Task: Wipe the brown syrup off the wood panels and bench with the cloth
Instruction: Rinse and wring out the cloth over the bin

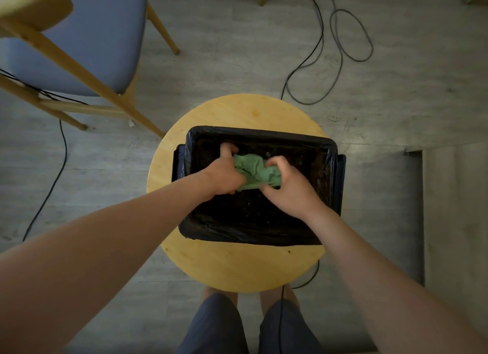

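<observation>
A crumpled green cloth (252, 170) is bunched between both my hands over a black rectangular bin (327, 148) lined with a black plastic bag. My left hand (224, 174) grips the cloth's left side and my right hand (286, 188) grips its right side. The bin stands on a round light-wood stool top (237, 264). The inside of the bin looks dark and wet, with small glints. No brown syrup or wood panels can be made out in this view.
A wooden chair with a blue seat (87, 37) stands at the upper left. Black cables (340, 37) loop over the grey floor beyond the stool, and another cable (52, 179) runs down the left. My legs and feet are just below the stool.
</observation>
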### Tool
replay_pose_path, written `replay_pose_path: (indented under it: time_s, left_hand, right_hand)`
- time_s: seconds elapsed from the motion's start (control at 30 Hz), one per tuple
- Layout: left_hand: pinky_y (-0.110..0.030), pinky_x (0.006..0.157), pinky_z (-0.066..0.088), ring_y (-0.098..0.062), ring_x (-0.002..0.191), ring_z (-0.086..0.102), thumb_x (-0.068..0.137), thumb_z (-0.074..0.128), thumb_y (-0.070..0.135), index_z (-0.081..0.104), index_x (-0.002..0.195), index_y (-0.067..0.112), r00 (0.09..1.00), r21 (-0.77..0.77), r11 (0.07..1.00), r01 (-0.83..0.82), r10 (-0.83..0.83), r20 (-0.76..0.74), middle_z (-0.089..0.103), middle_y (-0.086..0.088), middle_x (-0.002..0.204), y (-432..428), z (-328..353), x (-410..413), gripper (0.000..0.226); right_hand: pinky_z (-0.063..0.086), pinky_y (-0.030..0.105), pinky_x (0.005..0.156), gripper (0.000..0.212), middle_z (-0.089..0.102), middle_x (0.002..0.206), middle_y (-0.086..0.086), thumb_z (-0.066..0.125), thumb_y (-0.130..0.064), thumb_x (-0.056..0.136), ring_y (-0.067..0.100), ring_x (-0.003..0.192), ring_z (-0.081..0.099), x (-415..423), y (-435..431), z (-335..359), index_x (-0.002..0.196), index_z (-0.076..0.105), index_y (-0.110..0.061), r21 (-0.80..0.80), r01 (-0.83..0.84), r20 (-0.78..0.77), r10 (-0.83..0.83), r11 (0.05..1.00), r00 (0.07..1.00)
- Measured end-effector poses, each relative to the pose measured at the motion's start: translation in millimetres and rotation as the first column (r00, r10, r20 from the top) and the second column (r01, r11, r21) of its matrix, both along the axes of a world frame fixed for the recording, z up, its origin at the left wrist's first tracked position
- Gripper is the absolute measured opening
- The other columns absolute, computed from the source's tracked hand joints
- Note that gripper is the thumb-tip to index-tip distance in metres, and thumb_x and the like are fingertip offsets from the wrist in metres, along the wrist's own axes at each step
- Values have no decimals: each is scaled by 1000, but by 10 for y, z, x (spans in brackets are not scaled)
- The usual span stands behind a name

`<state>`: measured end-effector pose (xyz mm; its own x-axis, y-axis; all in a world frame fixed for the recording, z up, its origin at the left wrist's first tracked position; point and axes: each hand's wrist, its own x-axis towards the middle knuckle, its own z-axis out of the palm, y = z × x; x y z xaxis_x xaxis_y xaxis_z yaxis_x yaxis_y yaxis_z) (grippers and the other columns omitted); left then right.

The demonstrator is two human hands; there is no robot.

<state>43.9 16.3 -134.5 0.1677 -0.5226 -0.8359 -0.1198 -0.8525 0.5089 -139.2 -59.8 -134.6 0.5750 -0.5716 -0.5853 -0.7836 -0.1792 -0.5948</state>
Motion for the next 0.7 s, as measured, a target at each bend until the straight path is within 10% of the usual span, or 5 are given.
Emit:
replay_pose_path:
  time_s: [0.13,0.4,0.57,0.7]
  left_hand:
    - [-44,75,64,-35,88,67,88,73,15,27,139,34,991,50,994,96,-100,84,33,-8,119,24,84,-15,71]
    - [-37,60,52,-32,77,61,91,56,3,34,124,31,862,126,906,405,-424,278,24,-8,127,-1,418,149,49]
    - [-45,101,47,-43,134,30,99,44,9,52,99,4,558,337,601,724,-799,227,45,-19,129,66,421,89,10]
    - [-57,122,22,-45,124,45,104,41,13,57,86,4,396,446,416,792,-907,143,56,-16,99,55,281,-69,26]
  right_hand:
    - [47,37,62,23,62,85,-3,58,-42,104,12,72,58,-128,-38,99,97,66,-21,-147,41,110,-25,988,994]
    - [37,34,62,46,49,87,-5,47,-43,108,17,81,51,-63,-113,380,66,40,-27,-400,385,170,-345,832,923]
    - [23,39,52,42,45,61,-1,37,-38,112,18,55,44,-65,-302,515,79,44,-12,-474,594,228,-561,650,796]
    - [31,38,54,28,53,68,-1,39,-32,111,25,62,55,-94,-278,432,100,51,-9,-444,421,62,-442,791,895]
